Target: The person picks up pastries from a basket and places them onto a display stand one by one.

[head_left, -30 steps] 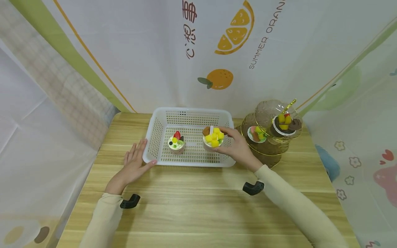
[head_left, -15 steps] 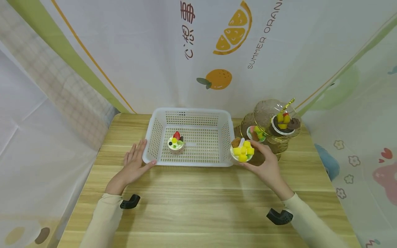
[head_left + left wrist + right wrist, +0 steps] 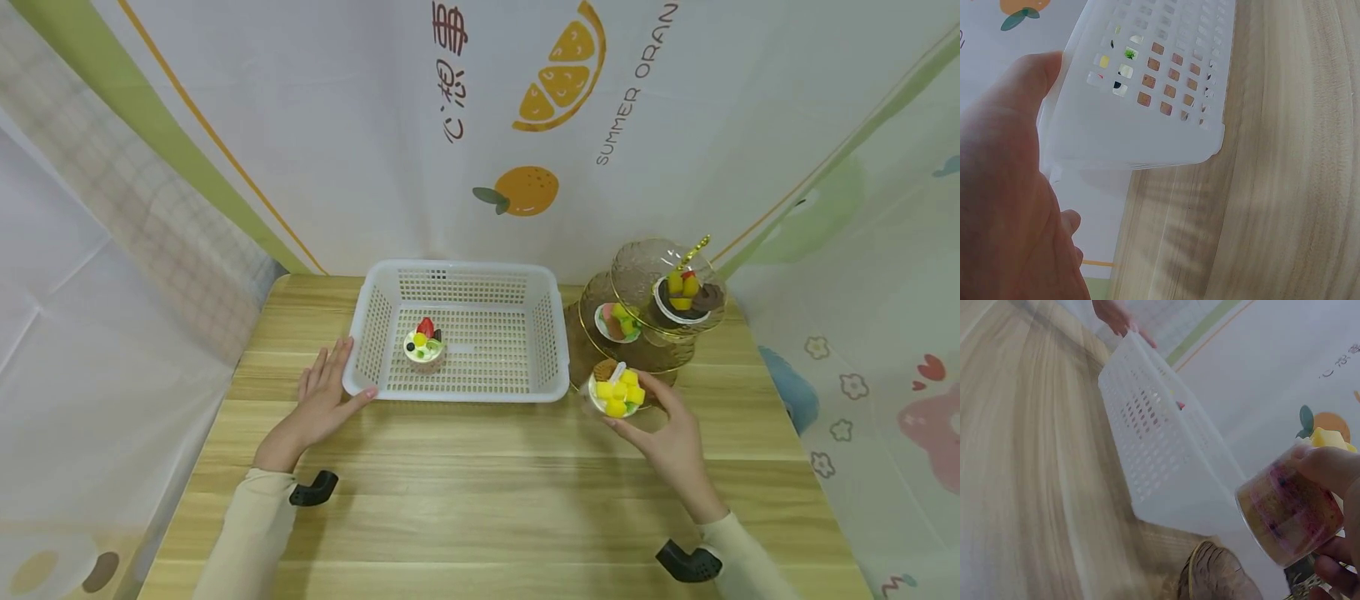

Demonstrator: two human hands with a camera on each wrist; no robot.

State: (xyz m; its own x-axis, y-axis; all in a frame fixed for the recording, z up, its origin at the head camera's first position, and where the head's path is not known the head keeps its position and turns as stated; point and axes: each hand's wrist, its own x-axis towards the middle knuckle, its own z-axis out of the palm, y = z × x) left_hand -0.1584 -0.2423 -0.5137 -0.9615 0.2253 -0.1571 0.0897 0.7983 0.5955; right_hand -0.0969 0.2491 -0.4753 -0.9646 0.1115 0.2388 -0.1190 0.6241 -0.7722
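Pinching a clear dessert cup (image 3: 617, 395) topped with yellow cubes, the person's right hand (image 3: 671, 429) has its thumb on the near side and its fingers curved round the far side, parted only by the width of the cup. The cup is off the table (image 3: 465, 500), beyond the right end of a white plastic basket (image 3: 461, 395) and at the near edge of a tiered stand (image 3: 654, 357) with gold rims. A biscuit (image 3: 604, 369) and a pale stick (image 3: 618, 371) rise behind the cubes, and the right wrist view shows brown and pink layers through the cup's wall. The left hand (image 3: 324, 400) holds nothing; its fingers lie fairly straight beside the left end of the basket, a fingertip touching the rim, while the thumb reaches out to the near left corner. Inside the basket, left of its middle, stands a smaller cup (image 3: 424, 348) with a strawberry and a yellow ball on cream. On the stand, a chocolate cup (image 3: 684, 302) sits on the top tray and a fruit cup (image 3: 618, 322) on the tray below, with a cloth (image 3: 405, 167) printed with oranges hanging behind the table
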